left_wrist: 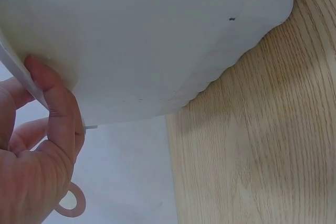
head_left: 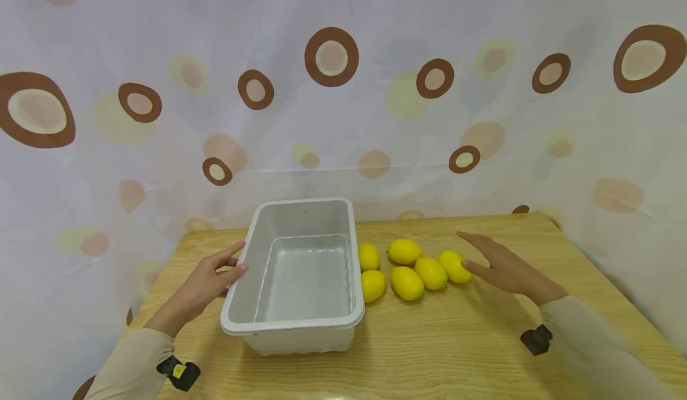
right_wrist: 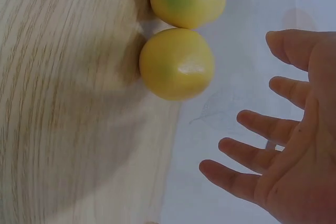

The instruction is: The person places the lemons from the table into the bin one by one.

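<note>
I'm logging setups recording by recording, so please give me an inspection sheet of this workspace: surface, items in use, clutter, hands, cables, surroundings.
Surface: wooden table with visible grain.
Items in use: a pale grey tub on the table; six lemons visible to its right. The tub could hide more.
Clutter: nothing seen.
Left hand: grips the tub's left rim, fingers curled under it.
Right hand: fingers spread, beside the rightmost lemon; the right wrist view shows a gap between them.
Cables: nothing seen.
Surroundings: pale backdrop with brown rings and pastel spots; a black device at the right wrist, another at the left.
</note>
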### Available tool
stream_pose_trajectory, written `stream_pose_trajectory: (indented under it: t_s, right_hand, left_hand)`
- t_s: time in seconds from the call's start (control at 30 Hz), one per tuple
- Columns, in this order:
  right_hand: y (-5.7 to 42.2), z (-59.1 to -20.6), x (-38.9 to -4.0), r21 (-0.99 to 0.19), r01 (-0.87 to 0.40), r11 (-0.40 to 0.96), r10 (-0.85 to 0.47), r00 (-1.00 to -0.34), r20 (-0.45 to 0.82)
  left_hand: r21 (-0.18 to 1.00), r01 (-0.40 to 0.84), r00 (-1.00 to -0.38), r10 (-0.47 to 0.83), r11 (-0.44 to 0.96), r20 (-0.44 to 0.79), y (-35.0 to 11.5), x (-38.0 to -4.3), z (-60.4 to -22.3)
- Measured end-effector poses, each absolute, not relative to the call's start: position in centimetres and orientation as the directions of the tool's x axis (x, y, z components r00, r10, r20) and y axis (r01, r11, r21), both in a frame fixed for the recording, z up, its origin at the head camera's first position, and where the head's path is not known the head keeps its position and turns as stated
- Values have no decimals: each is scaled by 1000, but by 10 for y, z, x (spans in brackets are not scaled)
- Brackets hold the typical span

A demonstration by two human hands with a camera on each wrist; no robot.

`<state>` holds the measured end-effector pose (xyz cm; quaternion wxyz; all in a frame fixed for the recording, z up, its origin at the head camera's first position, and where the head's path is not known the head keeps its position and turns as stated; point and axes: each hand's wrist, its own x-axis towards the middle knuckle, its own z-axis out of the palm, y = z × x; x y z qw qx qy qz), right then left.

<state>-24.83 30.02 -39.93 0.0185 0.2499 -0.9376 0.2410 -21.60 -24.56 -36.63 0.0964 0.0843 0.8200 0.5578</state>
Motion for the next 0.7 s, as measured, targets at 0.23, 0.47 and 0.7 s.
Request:
stream_pose_trajectory:
  t_s: [0.23,0.47,0.7]
  right_hand:
    - [295,-427,-266,-540,-413,733,-464,-885,46]
    - [290,-436,-270,-537,-382,752,-443,-896,17]
    - [290,-442,-276,-538,-353,765,-426,-905,-11]
  left_hand:
    - [930,33,-967,248,367,-64,-244,-215,-366]
    - [926,33,-968,244,376,-65,-245,-215,-363]
    - [927,33,-968,244,373,-64,-246,-216,-365]
